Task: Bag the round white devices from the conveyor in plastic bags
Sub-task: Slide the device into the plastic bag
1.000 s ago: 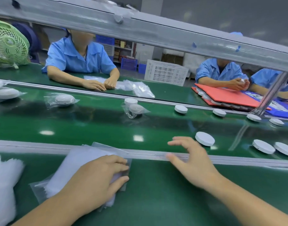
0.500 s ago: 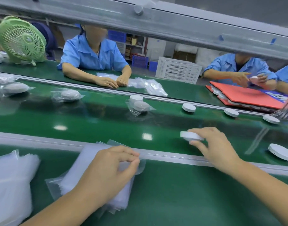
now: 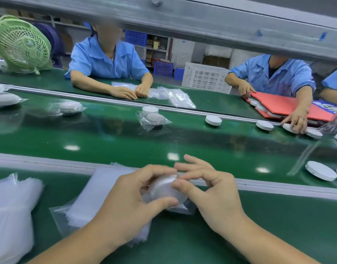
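- Where the room opens behind the line, shelving and blue crates show dimly, and a grey metal beam (image 3: 202, 21) slants across the whole top of the view, hiding what is above it.
- Glossy green, the conveyor belt (image 3: 125, 141) runs left to right through the middle between metal rails; a green bench (image 3: 278, 225) lies on the near side.
- Two workers in blue shirts (image 3: 106, 60) (image 3: 274, 77) sit across the belt, the right one reaching over a red board (image 3: 289, 105).
- Green fan (image 3: 20, 44) stands far left; white crate (image 3: 205, 79) sits behind the far bench.
- Loose heap of bags (image 3: 11, 216) lies at the near left, and a flat stack of plastic bags (image 3: 83, 206) beside it, partly under the left forearm.
- Left hand (image 3: 129, 210) curls thumb and fingers round the round white device (image 3: 163, 187); right hand (image 3: 211, 195) pinches its right edge with thumb and forefinger, the other fingers spread.
- That device is held just above the stack (blurred and glossy, so I cannot tell whether film covers it).
- Bagged devices (image 3: 154, 119) (image 3: 70, 107) and bare discs (image 3: 213, 120) (image 3: 321, 170) lie on the belt.
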Motion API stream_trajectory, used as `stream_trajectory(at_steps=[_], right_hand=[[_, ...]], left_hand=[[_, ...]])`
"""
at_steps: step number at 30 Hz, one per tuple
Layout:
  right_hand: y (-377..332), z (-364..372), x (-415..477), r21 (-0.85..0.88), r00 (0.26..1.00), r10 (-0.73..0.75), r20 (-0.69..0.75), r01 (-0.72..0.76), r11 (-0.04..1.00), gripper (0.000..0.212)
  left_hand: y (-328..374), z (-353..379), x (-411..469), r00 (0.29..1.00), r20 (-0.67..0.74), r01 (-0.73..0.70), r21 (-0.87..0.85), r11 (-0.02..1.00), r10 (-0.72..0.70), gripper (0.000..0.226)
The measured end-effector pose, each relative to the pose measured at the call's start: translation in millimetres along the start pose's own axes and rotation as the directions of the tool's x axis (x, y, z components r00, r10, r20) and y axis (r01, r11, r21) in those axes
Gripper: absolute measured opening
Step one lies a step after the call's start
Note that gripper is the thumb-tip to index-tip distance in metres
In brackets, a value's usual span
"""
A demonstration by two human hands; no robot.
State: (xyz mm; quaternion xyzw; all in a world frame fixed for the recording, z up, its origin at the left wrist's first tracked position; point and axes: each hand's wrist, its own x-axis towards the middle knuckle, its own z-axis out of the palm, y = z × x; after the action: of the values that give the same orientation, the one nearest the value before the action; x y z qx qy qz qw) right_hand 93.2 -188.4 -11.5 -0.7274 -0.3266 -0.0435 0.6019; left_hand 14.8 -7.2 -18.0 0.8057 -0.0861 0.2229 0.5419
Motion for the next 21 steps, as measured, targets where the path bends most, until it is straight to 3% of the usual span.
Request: stream_trajectory(at_steps=[3,6,8,11,13,15,18,21], right_hand=[[-2,-4,5,0.026,0.972,0.117,0.204,-0.124,0.992,0.040],[-4,-8,13,-0.084,0.957,0.166,0.238,-0.150,0.985,0.019],[-5,-11,28,-0.108,0.963,0.175,0.207,-0.155,0.982,0.008],[4,-20,75,-0.103,0.989,0.151,0.008,-0.149,0.983,0.016],[17,-25,118,-0.189,0.978,0.134,-0.160,-0.164,0.968,0.014],[37,-29,160,-0.379,0.967,0.088,-0.237,-0.175,0.909,0.014],[70,-25,204,-0.680,0.981,0.150,-0.124,-0.194,0.707,0.027],[87,-8,214,-0.686,0.946,0.322,-0.029,-0.253,0.683,0.025]], left_hand=[[0,6,1,0.969,-0.246,-0.046,-0.136,0.990,0.011,0.015],[-4,1,6,0.946,-0.313,0.007,-0.227,0.974,-0.080,0.024],[-3,-1,7,0.954,-0.294,0.031,-0.114,0.993,-0.063,0.027],[-10,-9,7,0.946,-0.325,0.084,0.237,0.968,-0.003,0.043],[-12,-16,7,0.965,-0.261,0.083,0.414,0.906,0.031,0.035],[-14,-20,7,0.991,-0.129,0.039,0.560,0.828,0.041,0.029],[-15,-19,5,0.999,-0.032,0.001,0.610,0.792,0.024,0.025],[-10,-19,1,0.999,-0.019,-0.019,0.502,0.864,0.033,0.017]])
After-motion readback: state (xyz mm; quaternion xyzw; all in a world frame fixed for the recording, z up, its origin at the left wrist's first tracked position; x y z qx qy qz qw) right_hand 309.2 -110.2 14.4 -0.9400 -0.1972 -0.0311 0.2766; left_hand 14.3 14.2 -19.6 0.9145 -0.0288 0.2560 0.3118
